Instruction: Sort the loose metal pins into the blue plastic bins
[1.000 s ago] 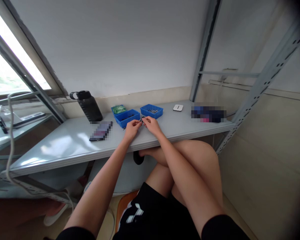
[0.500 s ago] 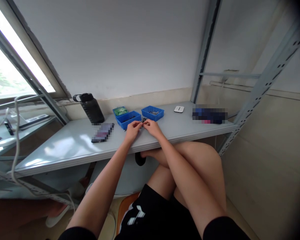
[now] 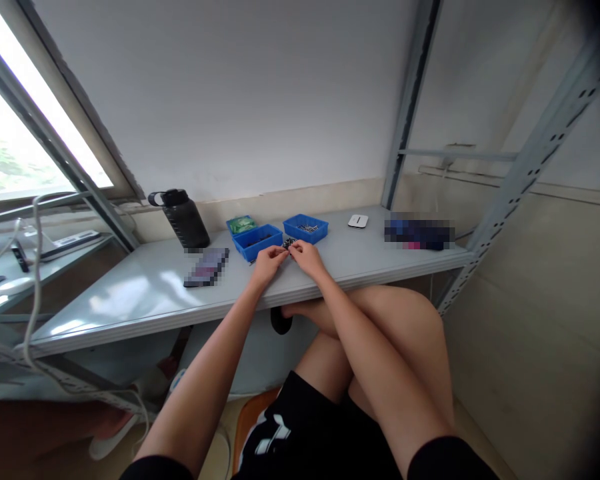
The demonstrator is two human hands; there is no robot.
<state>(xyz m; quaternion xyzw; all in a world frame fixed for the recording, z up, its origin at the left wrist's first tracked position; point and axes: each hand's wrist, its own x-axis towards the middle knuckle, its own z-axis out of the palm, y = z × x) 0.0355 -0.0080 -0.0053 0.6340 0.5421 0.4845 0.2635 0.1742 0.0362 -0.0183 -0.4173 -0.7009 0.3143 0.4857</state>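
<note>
My left hand [image 3: 270,263] and my right hand [image 3: 305,256] meet over the grey table, fingertips pinched close together. Whatever lies between the fingers is too small to make out. Just beyond the fingertips is a small pile of dark and silvery parts [image 3: 289,243]. Behind my left hand sits a blue bin [image 3: 253,251] with dark pieces inside. A second blue bin [image 3: 321,232], behind my right hand, holds silvery, screw-like pieces. Another small blue container [image 3: 241,225] with green contents stands behind the first bin.
A dark water bottle [image 3: 185,220] stands at the back left, with a blurred-out phone [image 3: 207,267] before it. A white square item [image 3: 359,221] and a pixelated dark object [image 3: 420,235] lie to the right. Metal shelf posts [image 3: 535,160] frame the table. Another person's leg [image 3: 45,433] shows at lower left.
My fingertips have shifted slightly and my left fingers look a little more stretched toward the right hand. The bins and other objects stay in place; the view tilts very slightly.
</note>
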